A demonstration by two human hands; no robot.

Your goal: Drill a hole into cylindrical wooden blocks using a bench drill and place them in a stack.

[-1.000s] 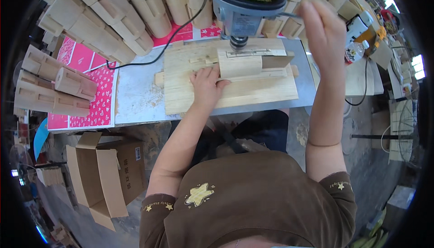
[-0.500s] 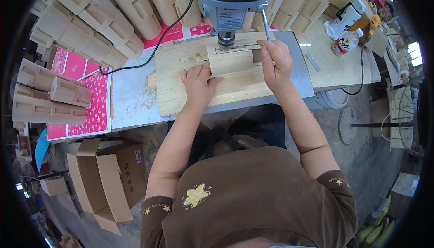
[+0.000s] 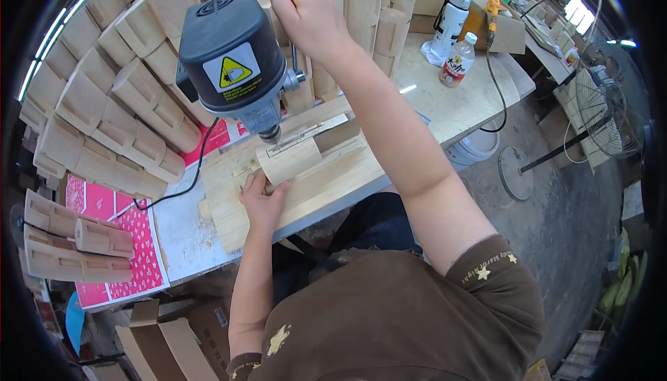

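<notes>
A dark drill press point(image 3: 233, 54) stands over the board, its chuck point(image 3: 271, 134) above a pale half-round wooden block point(image 3: 288, 162) with a slot along its top. The block lies on a flat wooden board point(image 3: 319, 190), against wooden strips. My left hand point(image 3: 260, 204) grips the block's near left corner, fingers at its end and thumb along its front. High up beside the drill press head, my right hand point(image 3: 313, 23) is closed on the upper end of the feed lever point(image 3: 294, 58). That end is hidden behind the hand.
Stacks of slotted wooden cylinders point(image 3: 149, 103) crowd the back and left. A black cable point(image 3: 198, 172) crosses the table. At the right stand a white flask point(image 3: 451, 23) and a drink bottle point(image 3: 458, 61). A fan point(image 3: 601, 110) and a cardboard box point(image 3: 177, 343) are beyond the table.
My right hand has swung up and left with the lever, from beside the block to the top of the drill press. The view has turned; my left hand stays at the block's left end.
</notes>
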